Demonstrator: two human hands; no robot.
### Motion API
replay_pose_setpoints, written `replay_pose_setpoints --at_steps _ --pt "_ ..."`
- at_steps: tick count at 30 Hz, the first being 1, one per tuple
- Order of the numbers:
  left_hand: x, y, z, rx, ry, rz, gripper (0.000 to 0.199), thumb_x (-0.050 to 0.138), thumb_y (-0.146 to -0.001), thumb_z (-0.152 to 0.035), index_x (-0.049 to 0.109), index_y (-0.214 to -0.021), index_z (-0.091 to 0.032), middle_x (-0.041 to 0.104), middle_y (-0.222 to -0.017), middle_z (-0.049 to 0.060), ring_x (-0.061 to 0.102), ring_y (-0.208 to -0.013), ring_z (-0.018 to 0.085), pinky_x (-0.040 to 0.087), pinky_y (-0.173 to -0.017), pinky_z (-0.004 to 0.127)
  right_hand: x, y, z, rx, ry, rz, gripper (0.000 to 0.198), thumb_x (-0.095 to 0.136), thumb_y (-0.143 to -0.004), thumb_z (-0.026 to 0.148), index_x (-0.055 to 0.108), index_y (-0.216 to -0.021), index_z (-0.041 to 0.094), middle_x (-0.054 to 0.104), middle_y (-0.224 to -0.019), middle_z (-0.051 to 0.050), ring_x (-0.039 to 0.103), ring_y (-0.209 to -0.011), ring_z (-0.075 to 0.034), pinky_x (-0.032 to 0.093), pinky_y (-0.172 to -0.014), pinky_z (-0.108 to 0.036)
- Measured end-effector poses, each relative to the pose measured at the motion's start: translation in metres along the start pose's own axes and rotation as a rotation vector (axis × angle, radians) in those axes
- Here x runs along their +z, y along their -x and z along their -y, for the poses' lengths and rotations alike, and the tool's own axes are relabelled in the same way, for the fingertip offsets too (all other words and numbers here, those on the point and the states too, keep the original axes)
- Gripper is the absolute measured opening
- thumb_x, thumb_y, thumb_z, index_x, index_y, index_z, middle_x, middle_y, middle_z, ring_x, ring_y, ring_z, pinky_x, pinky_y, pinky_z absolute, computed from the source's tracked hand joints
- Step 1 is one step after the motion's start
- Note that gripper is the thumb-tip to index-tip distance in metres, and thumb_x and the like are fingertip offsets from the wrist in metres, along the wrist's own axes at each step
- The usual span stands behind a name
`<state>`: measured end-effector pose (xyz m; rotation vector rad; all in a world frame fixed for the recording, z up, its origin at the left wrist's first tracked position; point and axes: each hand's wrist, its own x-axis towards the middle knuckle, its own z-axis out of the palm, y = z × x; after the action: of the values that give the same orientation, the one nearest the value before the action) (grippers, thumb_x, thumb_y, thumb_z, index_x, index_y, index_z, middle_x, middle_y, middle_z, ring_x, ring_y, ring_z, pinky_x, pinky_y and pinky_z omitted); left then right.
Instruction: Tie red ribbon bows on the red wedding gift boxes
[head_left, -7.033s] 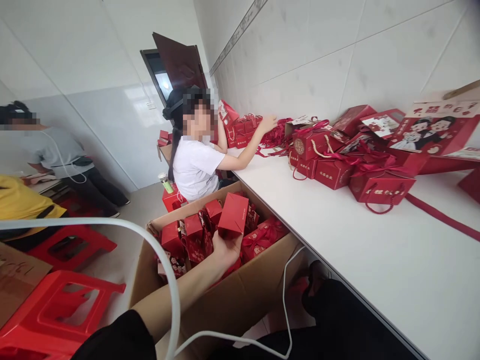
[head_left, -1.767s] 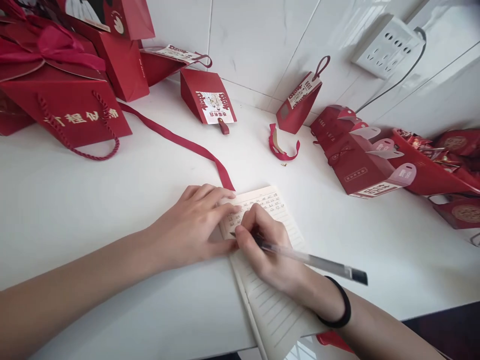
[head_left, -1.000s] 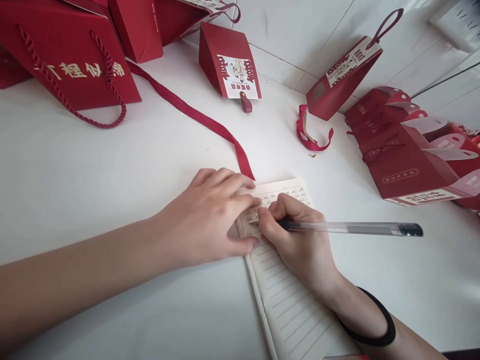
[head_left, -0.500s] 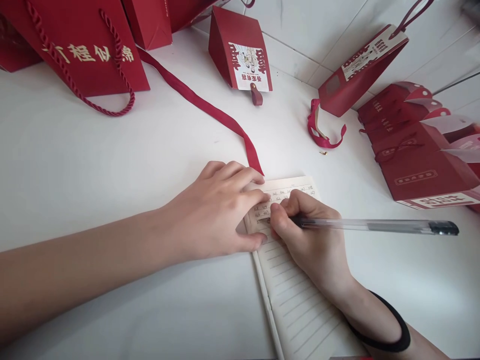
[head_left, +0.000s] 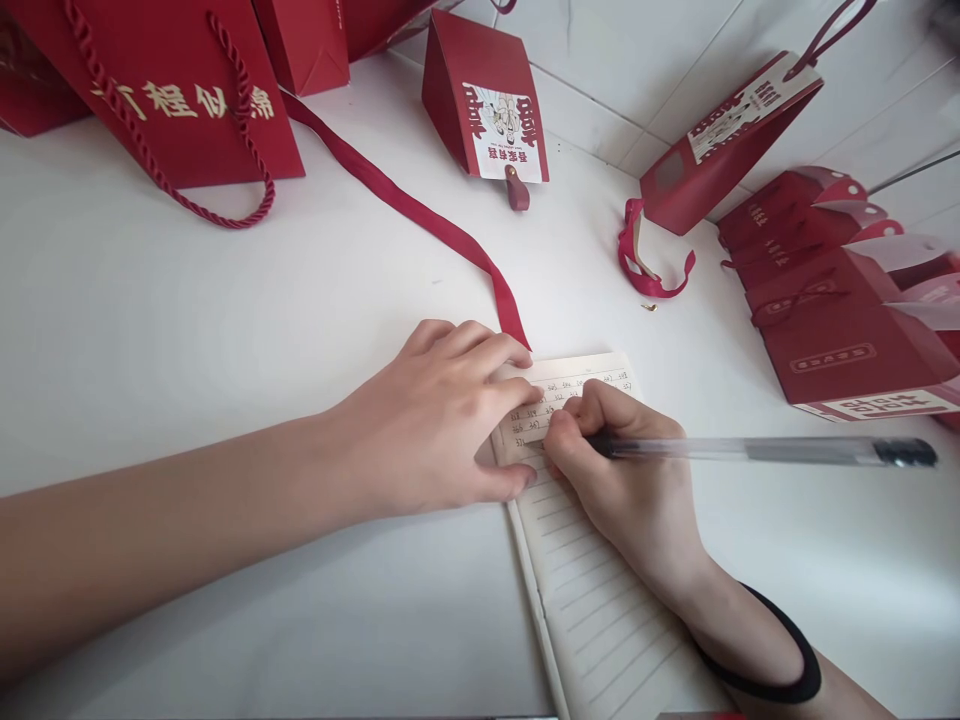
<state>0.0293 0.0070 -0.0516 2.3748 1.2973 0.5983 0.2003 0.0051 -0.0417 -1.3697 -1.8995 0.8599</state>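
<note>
A lined notebook lies on the white table, with rows of handwritten numbers across the upper part of its page. My right hand grips a clear gel pen with a black end, its tip by the lowest written row; the fingers partly cover the writing. Spread over the notebook's left edge, my left hand lies with fingers apart and thumb resting on the page. Just beyond its fingertips ends a dark red ribbon.
A red gift bag with rope handles stands at the back left. Red boxes stand further back, one in the middle and one leaning by the tiled wall. More red boxes line the right, near a curled ribbon.
The pen has shifted slightly right, and its tail end has swung a little to the right. More of the lowest number shows. My left hand stays in place on the notebook.
</note>
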Motion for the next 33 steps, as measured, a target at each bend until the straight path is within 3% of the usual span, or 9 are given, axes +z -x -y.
replay_pose_setpoints --at_steps 4,10,14,19,23,25,29,31,33 --pt "0.001 0.001 0.001 0.001 0.020 -0.007 0.038 0.063 -0.072 -0.044 0.065 -0.103 -0.021 0.055 -0.120 0.004 0.043 -0.113 0.027 0.030 -0.098 0.045 -0.002 0.000 -0.001 0.027 -0.056 -0.007 0.031 0.052 -0.079 0.018 0.032 -0.055 0.018 0.038 -0.048 0.006 0.033 -0.045 -0.006 0.029 -0.044 -0.019" --pt "-0.002 0.003 0.001 -0.001 0.042 0.005 0.045 0.066 -0.071 -0.046 0.062 -0.110 -0.022 0.054 -0.123 0.005 0.044 -0.113 0.027 0.030 -0.098 0.046 -0.012 -0.005 -0.011 0.052 -0.380 0.015 0.034 0.053 -0.088 0.033 0.036 -0.062 0.019 0.038 -0.046 0.007 0.030 -0.039 -0.006 0.028 -0.040 -0.019" --pt "-0.005 0.003 0.002 -0.013 0.062 0.041 0.050 0.068 -0.069 -0.048 0.062 -0.112 -0.023 0.055 -0.123 0.006 0.046 -0.113 0.027 0.032 -0.098 0.046 -0.019 -0.015 -0.016 -0.054 -0.165 -0.082 0.030 0.054 -0.087 0.040 0.044 -0.068 0.018 0.044 -0.051 0.005 0.038 -0.043 -0.008 0.033 -0.042 -0.020" --pt "-0.009 0.002 0.009 0.001 0.080 0.051 0.055 0.072 -0.066 -0.050 0.063 -0.113 -0.024 0.056 -0.121 0.007 0.047 -0.113 0.027 0.033 -0.100 0.044 -0.031 -0.022 -0.026 -0.296 0.183 -0.255 0.015 0.052 -0.087 0.035 0.056 -0.088 0.021 0.058 -0.079 -0.003 0.055 -0.061 -0.014 0.042 -0.045 -0.023" --pt "-0.014 0.002 0.019 0.037 0.124 0.066 0.054 0.072 -0.066 -0.051 0.064 -0.112 -0.025 0.056 -0.123 0.007 0.046 -0.116 0.027 0.033 -0.101 0.043 -0.040 -0.027 -0.041 -0.538 0.335 -0.193 0.025 0.039 -0.092 0.025 0.056 -0.111 0.027 0.059 -0.097 -0.007 0.061 -0.078 -0.018 0.052 -0.058 -0.027" --pt "-0.015 0.002 0.022 0.060 0.135 0.052 0.052 0.072 -0.066 -0.049 0.064 -0.111 -0.024 0.057 -0.124 0.007 0.047 -0.117 0.027 0.033 -0.102 0.043 -0.041 -0.029 -0.040 -0.609 0.366 -0.239 0.027 0.040 -0.092 0.022 0.053 -0.116 0.026 0.059 -0.098 -0.007 0.062 -0.081 -0.018 0.054 -0.063 -0.028" --pt "-0.014 0.002 0.022 0.062 0.107 0.020 0.046 0.072 -0.067 -0.046 0.066 -0.106 -0.022 0.059 -0.123 0.007 0.048 -0.118 0.026 0.035 -0.102 0.042 -0.036 -0.015 0.007 -0.698 0.286 -0.357 0.013 0.046 -0.090 0.021 0.053 -0.101 0.021 0.059 -0.091 -0.007 0.059 -0.065 -0.015 0.052 -0.056 -0.027" --pt "-0.013 0.004 0.021 0.062 0.053 0.001 0.037 0.068 -0.072 -0.041 0.065 -0.104 -0.022 0.060 -0.121 0.006 0.049 -0.117 0.025 0.036 -0.102 0.042 -0.038 0.003 0.048 -0.839 0.202 -0.319 0.011 0.046 -0.090 0.016 0.053 -0.095 0.021 0.058 -0.081 -0.005 0.059 -0.067 -0.015 0.051 -0.057 -0.026" --pt "-0.014 0.007 0.018 0.064 -0.040 -0.021 0.028 0.063 -0.077 -0.035 0.064 -0.103 -0.023 0.062 -0.116 0.003 0.052 -0.114 0.022 0.039 -0.100 0.039 -0.046 0.025 0.090 -1.040 0.078 -0.197 0.016 0.043 -0.089 0.011 0.054 -0.095 0.022 0.059 -0.077 -0.005 0.059 -0.069 -0.016 0.051 -0.058 -0.027"
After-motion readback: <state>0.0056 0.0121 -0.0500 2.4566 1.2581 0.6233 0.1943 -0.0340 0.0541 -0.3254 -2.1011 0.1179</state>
